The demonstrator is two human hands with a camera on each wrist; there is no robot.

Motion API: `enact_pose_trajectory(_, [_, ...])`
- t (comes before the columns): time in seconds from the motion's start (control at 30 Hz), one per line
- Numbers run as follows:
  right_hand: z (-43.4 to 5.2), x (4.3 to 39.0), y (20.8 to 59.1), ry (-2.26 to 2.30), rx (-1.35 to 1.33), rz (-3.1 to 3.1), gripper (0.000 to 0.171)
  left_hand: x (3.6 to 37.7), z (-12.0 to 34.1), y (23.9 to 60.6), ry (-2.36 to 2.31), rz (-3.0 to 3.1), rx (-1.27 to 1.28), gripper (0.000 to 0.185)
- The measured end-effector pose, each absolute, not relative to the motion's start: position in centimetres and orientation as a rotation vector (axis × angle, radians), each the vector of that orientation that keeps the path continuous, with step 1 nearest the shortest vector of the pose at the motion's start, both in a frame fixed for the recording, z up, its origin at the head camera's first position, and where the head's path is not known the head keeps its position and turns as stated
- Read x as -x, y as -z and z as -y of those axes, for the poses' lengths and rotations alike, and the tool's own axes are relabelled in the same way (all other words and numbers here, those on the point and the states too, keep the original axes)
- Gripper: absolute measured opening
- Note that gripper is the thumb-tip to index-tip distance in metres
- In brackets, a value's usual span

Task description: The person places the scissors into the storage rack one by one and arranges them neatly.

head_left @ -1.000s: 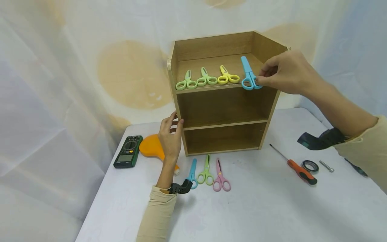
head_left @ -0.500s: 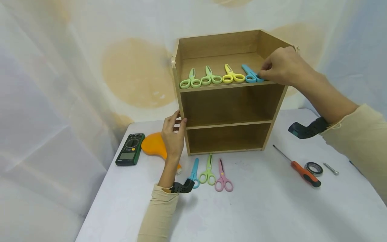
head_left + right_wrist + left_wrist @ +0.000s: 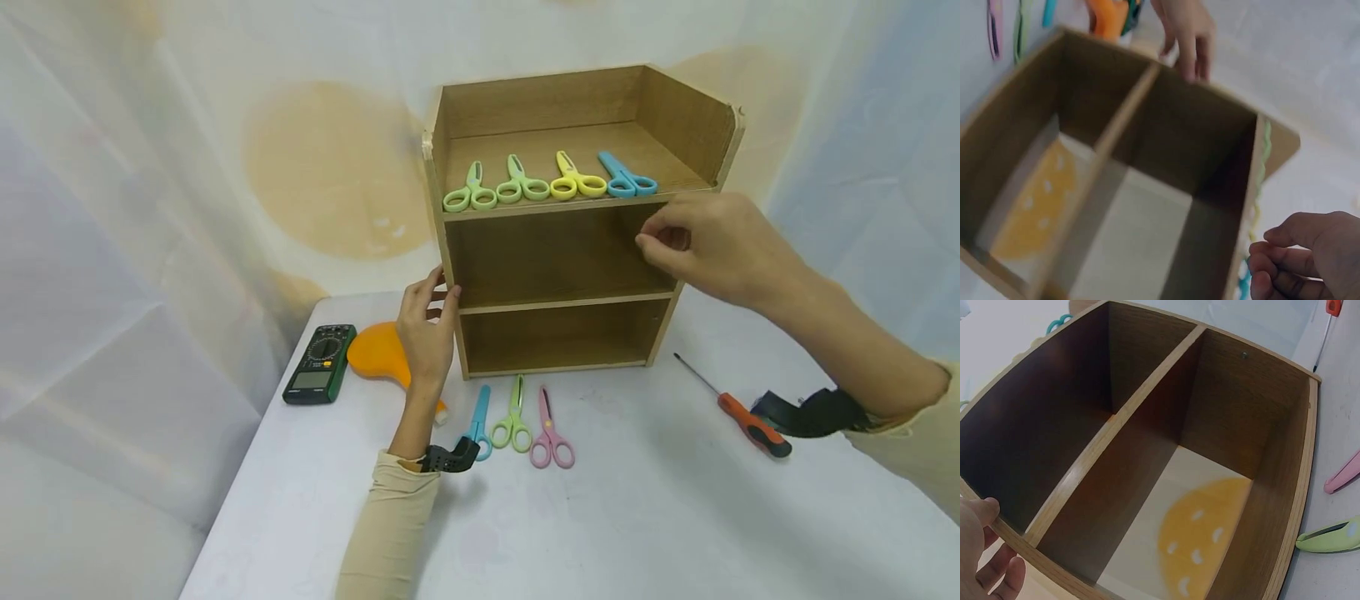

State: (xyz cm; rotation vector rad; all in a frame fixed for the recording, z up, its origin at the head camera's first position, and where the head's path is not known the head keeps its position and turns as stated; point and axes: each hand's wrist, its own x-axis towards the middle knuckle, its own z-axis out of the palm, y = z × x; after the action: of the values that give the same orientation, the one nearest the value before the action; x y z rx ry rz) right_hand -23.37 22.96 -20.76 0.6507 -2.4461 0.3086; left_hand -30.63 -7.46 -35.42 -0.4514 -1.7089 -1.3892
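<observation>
A wooden shelf unit (image 3: 686,117) stands on the white table. On its top shelf lie two green scissors (image 3: 495,189), a yellow pair (image 3: 576,181) and a blue pair (image 3: 627,180) in a row. My left hand (image 3: 429,321) grips the unit's left side panel, with the thumb on the front edge (image 3: 985,550). My right hand (image 3: 705,250) hovers before the right end of the middle compartment, fingers curled (image 3: 1310,256), holding nothing. Both lower compartments (image 3: 1129,419) look empty.
Blue (image 3: 477,421), green (image 3: 513,417) and pink scissors (image 3: 550,433) lie on the table in front of the unit. A green multimeter (image 3: 318,364) and an orange object (image 3: 378,354) sit to the left. An orange-handled screwdriver (image 3: 742,412) lies to the right.
My right hand set the blue scissors on the top shelf, let go, and dropped down in front of the middle compartment. The left hand stayed on the side panel.
</observation>
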Motion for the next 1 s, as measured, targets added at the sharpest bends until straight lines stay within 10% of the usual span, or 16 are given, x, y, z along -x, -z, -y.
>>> enact_pose_trajectory(1.0, [-17.9, 20.7, 42.6, -0.741, -0.828, 2.739, 0.008, 30.7, 7.6, 35.6, 1.406, 1.718, 0.441, 0.035])
